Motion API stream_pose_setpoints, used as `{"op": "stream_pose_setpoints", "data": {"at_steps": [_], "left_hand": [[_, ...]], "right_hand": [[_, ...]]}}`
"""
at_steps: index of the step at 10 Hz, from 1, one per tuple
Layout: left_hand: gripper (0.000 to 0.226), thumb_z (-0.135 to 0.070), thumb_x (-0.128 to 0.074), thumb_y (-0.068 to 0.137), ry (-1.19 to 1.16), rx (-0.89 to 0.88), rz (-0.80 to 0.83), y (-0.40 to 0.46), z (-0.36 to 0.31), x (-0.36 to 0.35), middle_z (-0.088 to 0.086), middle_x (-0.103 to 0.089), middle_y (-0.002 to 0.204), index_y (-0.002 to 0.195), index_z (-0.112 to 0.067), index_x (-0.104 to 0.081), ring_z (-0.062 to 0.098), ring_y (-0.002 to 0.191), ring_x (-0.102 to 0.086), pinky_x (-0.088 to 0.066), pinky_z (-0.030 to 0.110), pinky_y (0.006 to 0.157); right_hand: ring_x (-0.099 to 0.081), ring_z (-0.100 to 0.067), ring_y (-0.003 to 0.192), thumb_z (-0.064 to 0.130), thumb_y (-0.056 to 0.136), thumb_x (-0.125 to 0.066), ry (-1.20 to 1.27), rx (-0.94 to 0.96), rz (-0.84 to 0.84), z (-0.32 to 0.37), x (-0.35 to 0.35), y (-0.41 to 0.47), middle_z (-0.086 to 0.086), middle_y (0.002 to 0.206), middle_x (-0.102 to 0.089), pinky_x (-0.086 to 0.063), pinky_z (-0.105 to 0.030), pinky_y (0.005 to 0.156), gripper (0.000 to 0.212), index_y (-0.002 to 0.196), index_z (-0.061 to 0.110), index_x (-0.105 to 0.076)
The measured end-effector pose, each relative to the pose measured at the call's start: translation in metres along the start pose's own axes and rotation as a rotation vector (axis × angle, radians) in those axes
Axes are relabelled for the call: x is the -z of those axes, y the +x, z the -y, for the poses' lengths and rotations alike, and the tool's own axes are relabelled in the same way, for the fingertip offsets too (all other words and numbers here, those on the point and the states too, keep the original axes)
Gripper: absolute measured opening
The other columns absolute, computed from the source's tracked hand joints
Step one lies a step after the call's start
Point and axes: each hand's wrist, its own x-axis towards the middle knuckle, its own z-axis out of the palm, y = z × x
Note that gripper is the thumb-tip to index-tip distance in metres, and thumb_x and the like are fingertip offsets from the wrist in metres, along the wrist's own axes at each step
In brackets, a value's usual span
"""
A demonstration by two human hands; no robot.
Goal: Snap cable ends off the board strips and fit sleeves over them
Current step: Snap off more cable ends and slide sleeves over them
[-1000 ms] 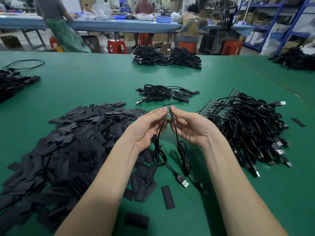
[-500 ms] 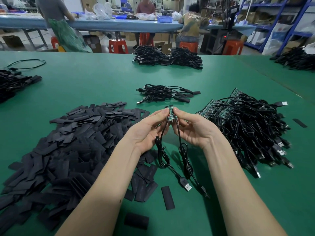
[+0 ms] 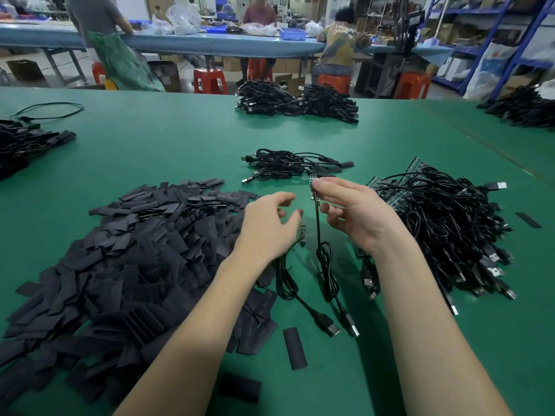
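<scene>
Centre of frame, right hand [image 3: 354, 211]: raised above the green table [image 3: 168, 139]; thumb and forefinger pinch a small green board end [image 3: 313, 187] with its thin black cable [image 3: 326, 265] hanging to a USB plug [image 3: 353, 327] on the felt.
Centre, left hand [image 3: 270, 223]: fingers loosely spread and holding nothing, hovering beside the heap.
Below the left hand, second board end [image 3: 302, 234]: separated, lying or dropping at the table, its own black cable [image 3: 288, 283] trailing to a plug [image 3: 329, 328] at lower centre.
Left half of frame, flat black sleeves [image 3: 126, 265]: large loose heap; a few strays lie at lower centre.
Right of frame, unsnapped stock [image 3: 444, 223]: tangled black cables on green board strips.
Upper centre, finished bundle [image 3: 288, 166]: small pile of cables, apparently sleeved.
Stage, by judgement: snap done; a sleeve comes next.
Risk one: the two hanging cables lie close together; lifting one may drag the other.
Risk two: flat sleeves overlap, so fingers may gather two at once.
Risk three: a flattened sleeve mouth may catch on the board corners and bend at the solder joint.
</scene>
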Motion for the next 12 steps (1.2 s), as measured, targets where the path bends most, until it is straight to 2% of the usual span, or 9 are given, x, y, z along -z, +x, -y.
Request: {"op": "stream_pose_setpoints", "data": {"at_steps": [1,3,5,6,7,9,10,11,12], "left_hand": [[0.015,-0.023,-0.06,0.099,-0.348,0.079,-0.052,0.001,-0.008,0.0,-0.005,-0.074,0.1,0.108,-0.019,-0.071,0.006,0.085,-0.07,-0.056,0.023,0.084],[0.011,-0.007,-0.066,0.095,-0.958,0.264,0.174,-0.008,-0.009,-0.012,0.004,-0.076,0.089,0.105,-0.01,-0.065,0.015,0.078,-0.072,-0.06,0.026,0.079],[0.012,-0.002,-0.069,0.092,-0.949,0.269,0.121,-0.009,0.0,-0.017,0.004,-0.072,0.08,0.098,-0.01,-0.064,0.014,0.069,-0.068,-0.054,0.022,0.069],[0.011,-0.002,-0.07,0.092,-0.916,0.281,0.141,-0.012,-0.002,-0.022,0.005,-0.07,0.078,0.098,-0.007,-0.062,0.012,0.063,-0.067,-0.053,0.019,0.064],[0.009,-0.001,-0.07,0.091,-0.889,0.271,0.163,-0.014,-0.004,-0.023,0.002,-0.072,0.076,0.096,-0.006,-0.064,0.011,0.063,-0.067,-0.053,0.021,0.064],[0.027,0.002,-0.058,0.087,-0.707,0.321,0.199,-0.013,-0.007,-0.017,0.0,-0.059,0.084,0.08,-0.023,-0.052,0.021,0.088,-0.056,-0.049,0.036,0.084],[0.033,-0.002,-0.055,0.098,-0.634,0.461,0.218,-0.014,0.0,-0.018,-0.001,-0.058,0.091,0.08,-0.029,-0.048,0.024,0.097,-0.058,-0.054,0.039,0.093],[0.03,-0.004,-0.046,0.103,-0.731,0.502,0.192,-0.016,0.006,-0.017,0.006,-0.059,0.102,0.083,-0.026,-0.051,0.024,0.093,-0.059,-0.053,0.033,0.081],[0.019,-0.006,-0.045,0.104,-0.818,0.537,0.193,-0.013,0.006,-0.018,0.019,-0.062,0.125,0.108,-0.016,-0.061,0.033,0.114,-0.063,-0.052,0.031,0.078]], "right_hand": [[-0.059,-0.007,0.057,0.02,0.083,-0.081,-0.022,0.022,-0.073,-0.002,-0.003,0.0,0.007,0.078,-0.072,-0.046,-0.016,0.051,0.008,0.089,0.021,-0.076],[-0.057,-0.007,0.053,0.018,0.087,-0.077,-0.12,0.07,-0.109,-0.004,-0.007,0.002,0.001,0.083,-0.068,-0.049,-0.018,0.054,0.006,0.089,0.021,-0.072],[-0.059,-0.005,0.062,0.031,0.084,-0.076,-0.577,0.276,-0.246,0.009,-0.005,0.004,0.007,0.082,-0.072,-0.046,-0.025,0.063,0.007,0.089,0.028,-0.073],[-0.061,0.009,0.065,0.032,0.084,-0.072,-0.849,0.439,-0.254,0.015,-0.02,0.001,0.018,0.072,-0.069,-0.045,-0.015,0.062,0.002,0.084,0.03,-0.073],[-0.063,0.001,0.075,0.023,0.086,-0.068,-1.099,0.561,-0.077,0.019,-0.047,0.004,0.02,0.077,-0.067,-0.051,-0.016,0.075,0.01,0.085,0.031,-0.073],[-0.068,-0.024,0.095,0.007,0.083,-0.063,-1.602,0.317,0.345,0.021,-0.108,0.042,0.001,0.11,-0.07,-0.06,-0.04,0.084,0.032,0.094,0.034,-0.077],[-0.067,-0.025,0.096,0.008,0.083,-0.069,-1.645,0.248,0.413,0.008,-0.118,0.052,0.002,0.115,-0.067,-0.06,-0.038,0.08,0.034,0.098,0.037,-0.078],[-0.066,-0.024,0.097,0.012,0.082,-0.073,-1.633,0.226,0.419,0.004,-0.119,0.058,0.001,0.124,-0.063,-0.059,-0.036,0.076,0.029,0.093,0.039,-0.077],[-0.065,-0.022,0.089,0.019,0.077,-0.08,-1.628,0.22,0.403,0.005,-0.119,0.06,0.001,0.118,-0.062,-0.058,-0.036,0.074,0.021,0.083,0.039,-0.073]]}}
